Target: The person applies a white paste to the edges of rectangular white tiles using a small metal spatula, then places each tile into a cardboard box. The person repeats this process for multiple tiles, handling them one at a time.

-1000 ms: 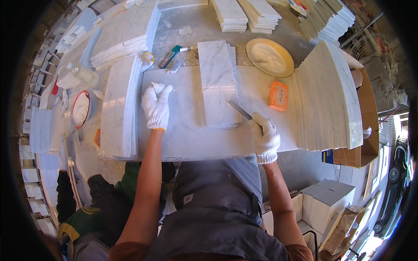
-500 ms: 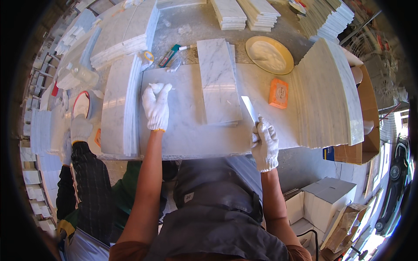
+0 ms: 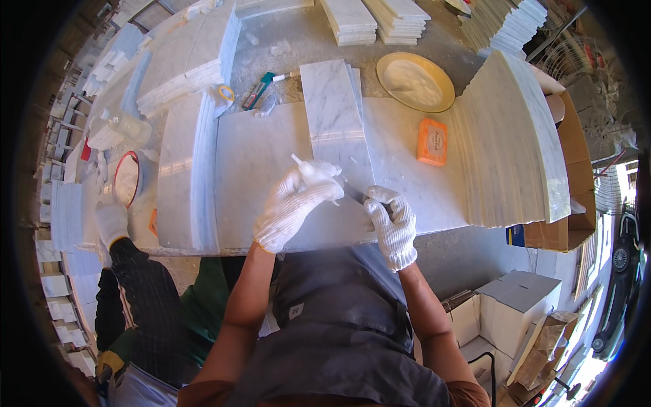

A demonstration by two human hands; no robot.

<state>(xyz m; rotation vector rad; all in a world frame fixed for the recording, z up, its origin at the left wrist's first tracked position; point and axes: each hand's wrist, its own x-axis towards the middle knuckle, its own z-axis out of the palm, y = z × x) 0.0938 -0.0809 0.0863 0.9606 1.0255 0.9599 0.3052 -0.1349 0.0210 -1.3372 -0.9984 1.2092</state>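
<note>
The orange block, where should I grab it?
I'd pinch the orange block by its long sides at the near end, coming from the near side. It's boxy, with bare board in front, while the yellow bowl crowds its far end and the tile stack its right.

A grey bench (image 3: 295, 27) bears a yellow dish (image 3: 445, 97) upper right of centre, tile stacks (image 3: 349, 22) along the top and, mid-frame, a pale slab (image 3: 261, 139); on the slab, marbled tiles (image 3: 331, 102) at centre and an orange block (image 3: 432, 142) right of centre
</note>
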